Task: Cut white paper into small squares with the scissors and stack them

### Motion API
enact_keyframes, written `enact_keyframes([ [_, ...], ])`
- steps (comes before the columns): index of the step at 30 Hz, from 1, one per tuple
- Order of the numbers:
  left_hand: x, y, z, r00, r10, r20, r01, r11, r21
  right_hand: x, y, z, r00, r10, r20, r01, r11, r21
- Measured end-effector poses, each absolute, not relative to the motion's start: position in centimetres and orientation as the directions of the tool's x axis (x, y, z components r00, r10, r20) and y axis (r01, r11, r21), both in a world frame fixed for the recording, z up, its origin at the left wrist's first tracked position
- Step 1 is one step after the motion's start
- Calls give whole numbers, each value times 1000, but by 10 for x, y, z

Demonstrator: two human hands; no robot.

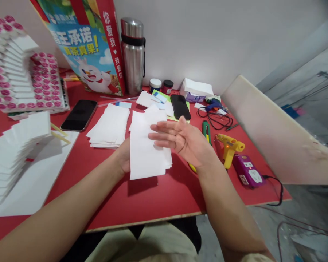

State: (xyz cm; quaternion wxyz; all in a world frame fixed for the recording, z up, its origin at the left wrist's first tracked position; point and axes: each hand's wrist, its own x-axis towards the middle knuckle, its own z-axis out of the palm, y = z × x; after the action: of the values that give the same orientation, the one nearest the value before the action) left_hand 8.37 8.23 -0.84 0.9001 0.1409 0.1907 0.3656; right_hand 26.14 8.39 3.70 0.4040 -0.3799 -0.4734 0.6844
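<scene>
A few white paper sheets (147, 153) are held up over the red table, their edges slightly fanned out. My left hand (124, 155) grips them from the left and beneath, most of its fingers hidden behind the paper. Over the right part of the sheets, my right hand (187, 142) is open, its fingers stretched out and pointing left; whether the fingertips touch the paper I cannot tell. A stack of white paper pieces (110, 125) lies on the table just beyond my left hand. Under my right wrist, a yellow object (192, 168) shows partly.
On the left stand a fanned white folded model (19, 145) on a white board (49, 182) and a pink-and-white piece (11, 72). A phone (79, 114), steel flask (132, 54), green cutter (206, 131), yellow glue gun (229, 147) and purple power socket (247, 171) surround the work area.
</scene>
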Motion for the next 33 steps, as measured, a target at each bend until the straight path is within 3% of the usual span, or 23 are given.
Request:
enact_keyframes([
  [4,82,84,-3,712,674,-198,-590,727,353,263,82,36,-158,987,-7,-37,-13,-999],
  [7,82,84,-1,669,697,-258,-594,711,376,264,83,33,-46,999,10,82,14,-997],
  [11,85,83,-1,632,743,-221,-601,650,466,256,84,26,-111,989,-99,119,-85,-989],
  [20,85,81,-11,570,750,-334,-581,656,482,266,92,19,-83,997,-6,174,8,-985],
  [24,82,82,-7,577,732,-362,-570,678,464,279,96,23,-118,992,-41,199,-16,-980],
  [28,83,83,-7,638,711,-296,-541,688,484,281,97,22,-188,978,-95,259,-44,-965],
  [33,86,81,-13,622,753,-216,-589,631,506,275,96,16,-119,990,-70,288,-34,-957],
])
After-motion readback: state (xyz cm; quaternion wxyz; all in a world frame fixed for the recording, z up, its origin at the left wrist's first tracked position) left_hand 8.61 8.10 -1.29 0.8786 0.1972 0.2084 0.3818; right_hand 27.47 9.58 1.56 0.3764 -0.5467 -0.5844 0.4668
